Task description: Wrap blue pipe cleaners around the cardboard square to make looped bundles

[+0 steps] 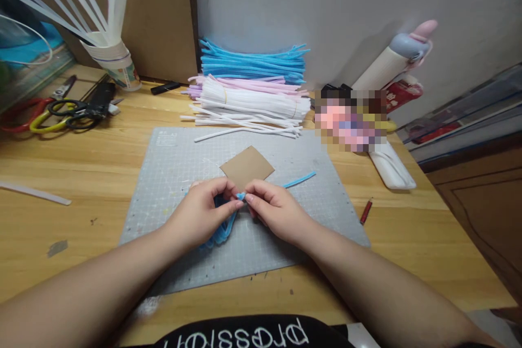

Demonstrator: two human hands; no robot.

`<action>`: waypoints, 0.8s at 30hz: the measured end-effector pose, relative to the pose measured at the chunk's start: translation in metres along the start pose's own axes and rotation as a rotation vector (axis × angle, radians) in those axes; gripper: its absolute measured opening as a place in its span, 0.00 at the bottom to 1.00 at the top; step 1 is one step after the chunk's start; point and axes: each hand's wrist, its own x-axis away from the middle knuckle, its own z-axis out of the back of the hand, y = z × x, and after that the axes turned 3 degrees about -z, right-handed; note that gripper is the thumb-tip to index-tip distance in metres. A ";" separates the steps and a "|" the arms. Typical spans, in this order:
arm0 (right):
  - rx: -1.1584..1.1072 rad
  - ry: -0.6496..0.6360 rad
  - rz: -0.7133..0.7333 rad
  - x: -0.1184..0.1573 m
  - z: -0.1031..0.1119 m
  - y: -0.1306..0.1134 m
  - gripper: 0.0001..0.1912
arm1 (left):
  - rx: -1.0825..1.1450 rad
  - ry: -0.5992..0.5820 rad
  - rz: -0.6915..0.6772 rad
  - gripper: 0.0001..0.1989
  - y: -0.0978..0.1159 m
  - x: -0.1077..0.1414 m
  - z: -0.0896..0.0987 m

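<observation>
Both hands meet over the grey cutting mat (183,266). My left hand (207,209) pinches a small blue fuzzy piece (241,196) between thumb and fingers. Against its other side, my right hand (275,206) closes its thumb and fingers on the same piece. Looped blue pipe cleaners (223,232) hang below and behind my left hand, partly hidden by it. A straight blue stem (300,179) sticks out beyond my right hand; its near end is hidden. Just behind the hands lies a brown cardboard square (247,166).
Bundles of blue (253,62) and white pipe cleaners (248,100) lie behind the mat. Scissors (77,111) and a cup of white sticks (120,68) are at left. At right are a red pencil (366,212), a tissue pack (391,166) and a bottle (383,68).
</observation>
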 end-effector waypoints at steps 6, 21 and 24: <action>-0.084 -0.056 -0.071 0.003 -0.005 0.004 0.05 | 0.060 -0.016 0.015 0.05 0.001 0.000 0.000; 0.350 -0.032 0.031 0.009 0.013 -0.007 0.05 | 0.106 -0.026 0.052 0.05 0.004 0.000 0.002; 0.541 -0.039 0.020 0.017 0.033 -0.016 0.09 | 0.167 -0.027 0.106 0.05 0.005 0.001 0.003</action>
